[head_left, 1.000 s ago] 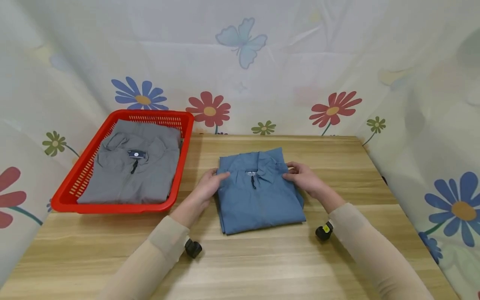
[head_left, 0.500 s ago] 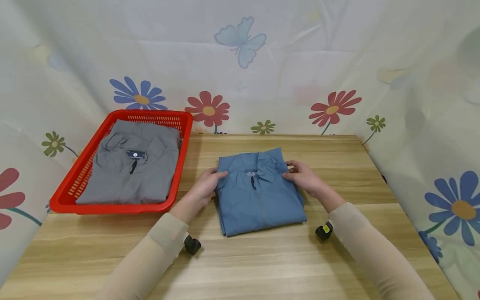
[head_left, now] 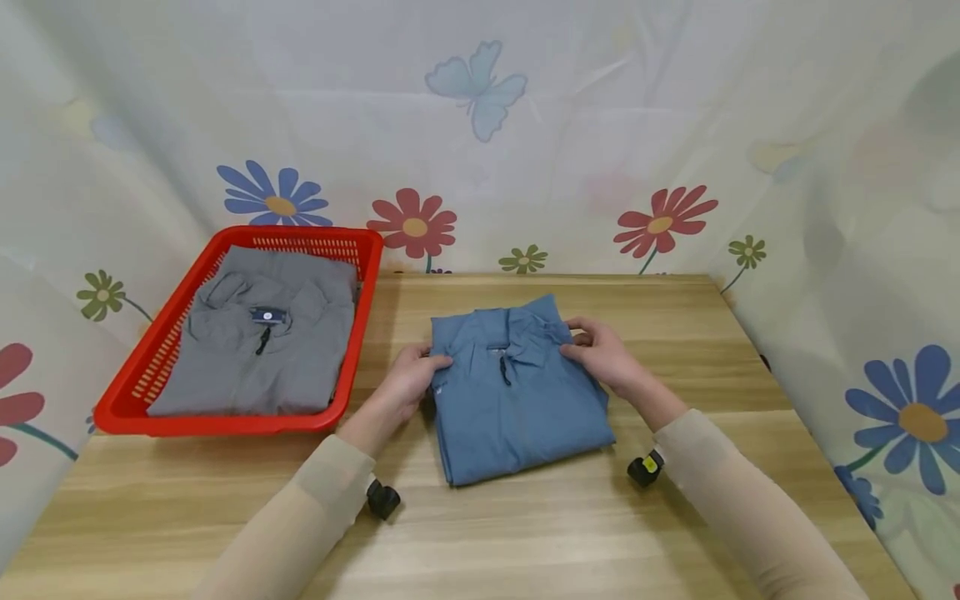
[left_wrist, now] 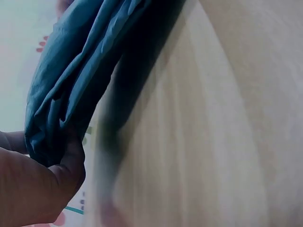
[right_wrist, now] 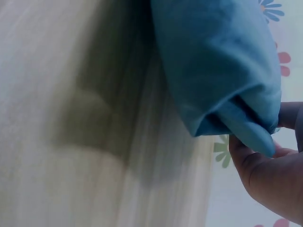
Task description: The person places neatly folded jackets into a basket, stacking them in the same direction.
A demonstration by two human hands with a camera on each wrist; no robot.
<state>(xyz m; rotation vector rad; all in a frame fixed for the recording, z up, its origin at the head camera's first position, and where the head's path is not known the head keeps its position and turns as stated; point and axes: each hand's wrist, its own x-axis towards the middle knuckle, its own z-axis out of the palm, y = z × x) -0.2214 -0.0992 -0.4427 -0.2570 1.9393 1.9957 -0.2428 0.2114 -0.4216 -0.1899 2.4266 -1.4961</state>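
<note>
A folded blue jacket (head_left: 517, 408) with a collar and a dark zip pull lies in front of me, collar end away from me. My left hand (head_left: 407, 382) pinches its left edge near the collar, thumb on top and fingers underneath. On the opposite edge, my right hand (head_left: 606, 358) grips the cloth in the same way. In the left wrist view, the bunched folds of the jacket (left_wrist: 71, 71) sit between thumb and fingers, over a shadow on the table. The right wrist view has the jacket's rounded side (right_wrist: 218, 61) raised above the wood, its corner held by the fingers.
To the left stands a red plastic basket (head_left: 352, 350) holding a folded grey jacket (head_left: 277, 367). Both are on the wooden table (head_left: 510, 542). A flower-printed cloth (head_left: 570, 142) hangs behind and along both sides.
The jacket's near edge has come slightly toward me and its left side sits a little lower in view. Both hands keep their hold throughout; the head view has shifted slightly.
</note>
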